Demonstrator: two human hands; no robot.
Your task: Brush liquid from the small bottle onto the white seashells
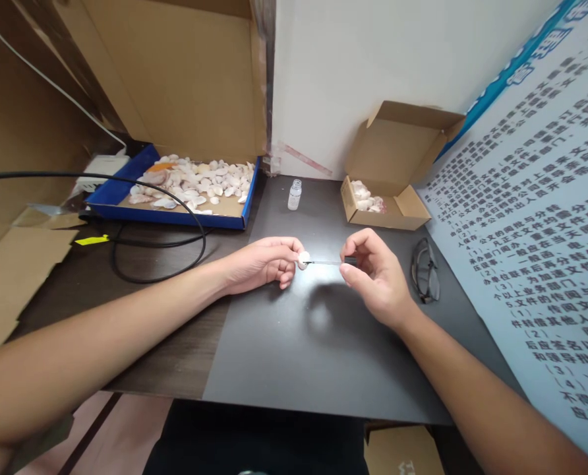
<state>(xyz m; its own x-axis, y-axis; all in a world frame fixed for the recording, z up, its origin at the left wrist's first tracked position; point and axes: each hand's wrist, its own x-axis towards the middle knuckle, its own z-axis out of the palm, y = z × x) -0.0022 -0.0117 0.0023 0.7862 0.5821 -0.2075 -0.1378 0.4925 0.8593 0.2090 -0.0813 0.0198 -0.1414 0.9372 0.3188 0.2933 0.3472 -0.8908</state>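
Note:
My left hand (264,264) pinches a small white shell (304,258) between thumb and fingertips, just above the dark grey mat (294,343). My right hand (376,277) grips the black cap of a thin brush applicator (331,262), whose tip touches the shell. Both hands hover over the middle of the mat, a few centimetres apart. A small clear bottle (294,194) without its cap stands upright behind the hands.
A blue tray (126,204) holding several pale shells sits at the back left. A small open cardboard box (393,204) with a few shells stands at the back right. Black glasses (425,270) lie right of my right hand. A black cable (165,264) loops at the left.

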